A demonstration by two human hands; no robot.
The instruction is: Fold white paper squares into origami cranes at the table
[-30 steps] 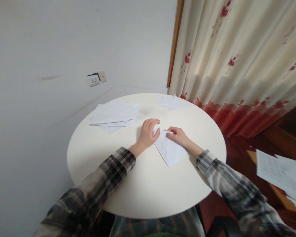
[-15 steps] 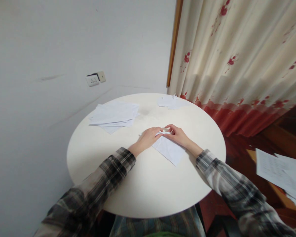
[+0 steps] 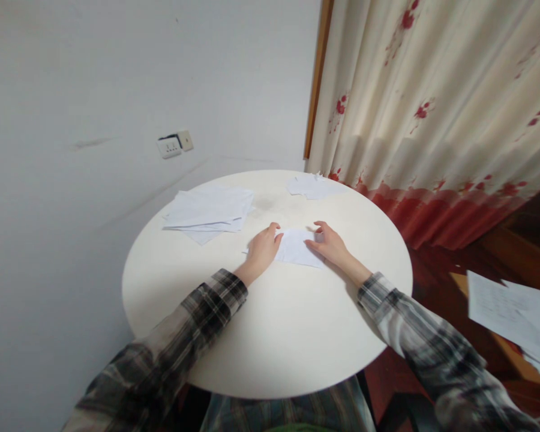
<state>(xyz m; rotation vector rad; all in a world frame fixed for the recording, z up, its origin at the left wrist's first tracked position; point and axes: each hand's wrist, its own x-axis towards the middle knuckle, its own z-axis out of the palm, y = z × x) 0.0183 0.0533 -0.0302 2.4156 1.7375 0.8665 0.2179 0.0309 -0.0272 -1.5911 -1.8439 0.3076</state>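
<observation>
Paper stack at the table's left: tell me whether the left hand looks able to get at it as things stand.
Probably yes: the paper stack lies beyond the left hand, to its left, with nothing standing between them. The hand would likely have to leave the white sheet first.

A white wall (image 3: 94, 72) with a gray smudge (image 3: 92, 143) and a socket (image 3: 170, 147) fills the left side. A thin brown wooden strip (image 3: 317, 90) runs down its right end. On the far right hangs a cream curtain (image 3: 454, 66) with red flowers and a red bottom. The floor (image 3: 427, 270) is dark red. The round table (image 3: 297, 336) is white.
</observation>
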